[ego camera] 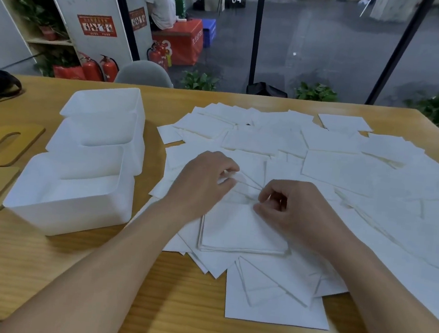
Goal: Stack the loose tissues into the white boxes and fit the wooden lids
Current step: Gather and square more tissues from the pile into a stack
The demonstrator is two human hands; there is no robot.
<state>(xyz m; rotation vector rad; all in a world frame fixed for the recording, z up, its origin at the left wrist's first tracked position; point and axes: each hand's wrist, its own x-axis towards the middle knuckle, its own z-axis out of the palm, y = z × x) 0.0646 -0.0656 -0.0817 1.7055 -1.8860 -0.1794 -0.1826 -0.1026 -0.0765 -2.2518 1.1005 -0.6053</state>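
Both hands, left and right, pinch one tissue mid-desk above the stack; thin sheet could tear or drag neighbours askew.

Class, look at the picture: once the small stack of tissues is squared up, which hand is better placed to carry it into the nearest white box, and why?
Probably the left hand: the nearest white box stands on its side of the tissue stack, so the right hand would have to cross over.
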